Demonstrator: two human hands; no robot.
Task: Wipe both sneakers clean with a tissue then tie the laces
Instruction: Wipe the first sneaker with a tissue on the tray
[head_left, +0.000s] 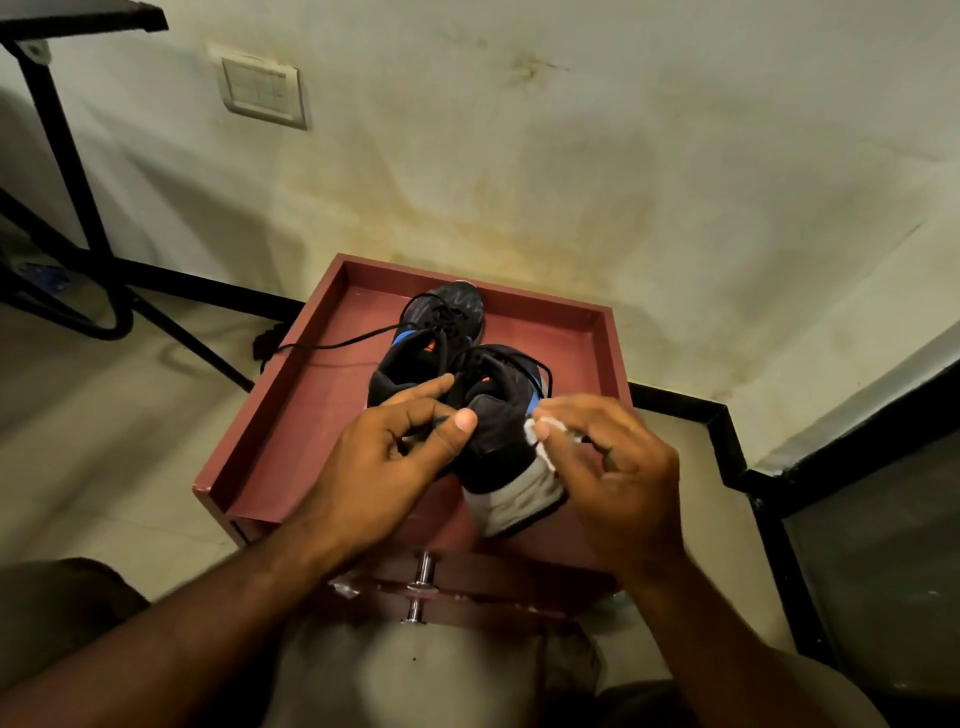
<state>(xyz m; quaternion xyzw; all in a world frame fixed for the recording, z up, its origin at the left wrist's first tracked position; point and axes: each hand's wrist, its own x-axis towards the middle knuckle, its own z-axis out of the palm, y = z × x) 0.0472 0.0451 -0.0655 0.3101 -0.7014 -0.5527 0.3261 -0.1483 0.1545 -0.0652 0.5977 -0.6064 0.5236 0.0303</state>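
White tissue (540, 434) pinched in right hand (613, 467); left hand (395, 457) grips black sneaker (504, 431).

Two sneakers (441, 332) (506, 431); one tissue (540, 441); one tray (291, 415); two hands (395, 452) (618, 467).

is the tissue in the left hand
No, the white tissue is pinched in the fingers of the right hand against the near sneaker, while the left hand steadies that sneaker's heel.
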